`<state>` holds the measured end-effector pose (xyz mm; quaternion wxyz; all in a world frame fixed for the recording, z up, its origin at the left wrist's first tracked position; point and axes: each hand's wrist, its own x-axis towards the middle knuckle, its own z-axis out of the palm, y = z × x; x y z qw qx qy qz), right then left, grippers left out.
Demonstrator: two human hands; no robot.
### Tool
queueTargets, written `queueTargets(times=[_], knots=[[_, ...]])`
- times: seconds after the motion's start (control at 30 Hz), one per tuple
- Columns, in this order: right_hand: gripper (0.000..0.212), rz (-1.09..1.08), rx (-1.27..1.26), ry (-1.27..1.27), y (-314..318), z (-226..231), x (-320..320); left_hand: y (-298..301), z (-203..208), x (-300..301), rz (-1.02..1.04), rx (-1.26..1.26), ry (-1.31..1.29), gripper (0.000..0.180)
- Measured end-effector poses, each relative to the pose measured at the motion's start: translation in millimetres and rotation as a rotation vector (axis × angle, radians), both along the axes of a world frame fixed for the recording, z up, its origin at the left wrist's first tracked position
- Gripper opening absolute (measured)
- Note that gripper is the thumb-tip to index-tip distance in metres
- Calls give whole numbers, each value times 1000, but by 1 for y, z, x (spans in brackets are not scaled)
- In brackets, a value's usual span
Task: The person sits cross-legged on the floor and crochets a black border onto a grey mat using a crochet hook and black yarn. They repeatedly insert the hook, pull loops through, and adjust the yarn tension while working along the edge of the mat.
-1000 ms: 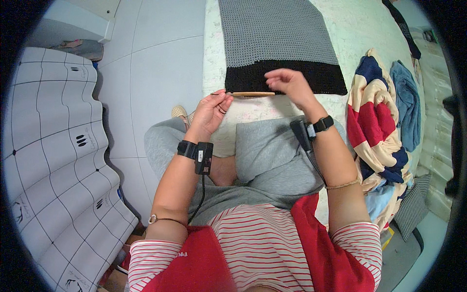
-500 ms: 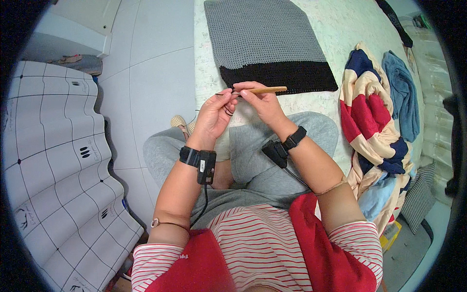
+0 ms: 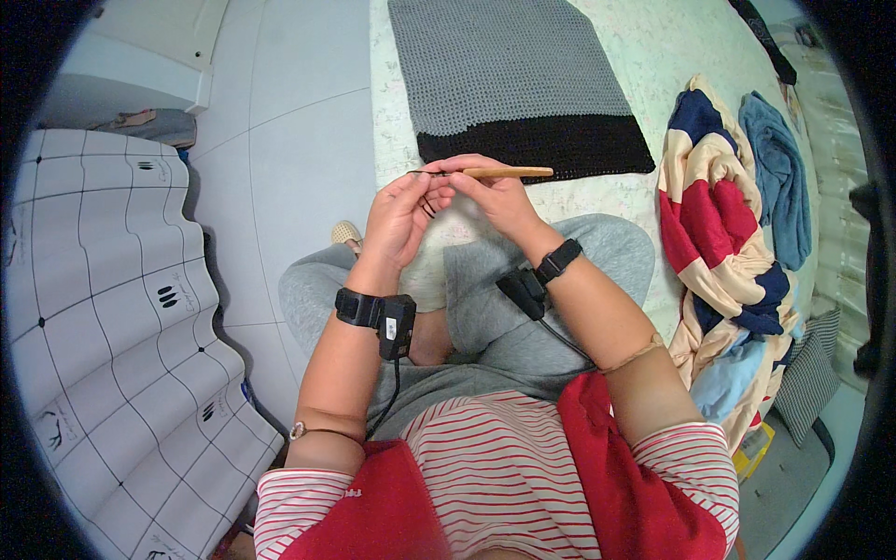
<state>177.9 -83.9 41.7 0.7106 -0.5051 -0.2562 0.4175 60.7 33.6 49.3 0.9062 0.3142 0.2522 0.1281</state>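
Note:
My right hand [image 3: 495, 194] is closed around a crochet hook [image 3: 513, 172] with a light wooden handle, which points right. Thumb and forefinger of my left hand [image 3: 404, 213] pinch black yarn [image 3: 427, 207] by the hook's tip, and a strand runs over the fingers. Both hands meet above my lap, nearly touching. Just beyond them a crocheted piece [image 3: 513, 70] lies flat, grey over most of it with a black band [image 3: 551, 147] along the near edge. Between the fingers, the stitch on the hook is too small to make out.
The crochet lies on a pale patterned bed cover [image 3: 625, 56]. To the right are a bundled cream, red and navy quilt [image 3: 714, 215], a blue cloth [image 3: 779, 177] and a striped cushion [image 3: 803, 383]. A white grid-patterned cover [image 3: 112, 308] stands at left, beside the tiled floor [image 3: 308, 56].
My left hand has shifted slightly left, away from the right, with the black yarn. The hook now lies a little more level. The whole view has moved slightly.

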Motion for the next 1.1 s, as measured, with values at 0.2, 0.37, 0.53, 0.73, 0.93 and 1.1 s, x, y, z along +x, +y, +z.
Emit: queueTargets(times=[0.2,0.37,0.53,0.73,0.93,1.1], knots=[[20,-13,-51,-32,4,-4,1,8,5,-1,-87,261,136,23],[22,25,-57,-241,3,-9,0,12,4,-6,-169,892,341,15],[27,54,-26,-221,3,-15,-3,12,0,-6,-166,1168,494,8],[26,62,-68,-190,4,-27,-7,11,-9,-4,-24,1427,268,6],[26,64,-67,-136,6,-35,-12,18,-23,-8,-47,1449,195,9],[25,39,-98,-82,7,-31,-16,15,-25,-9,-45,1505,171,10]])
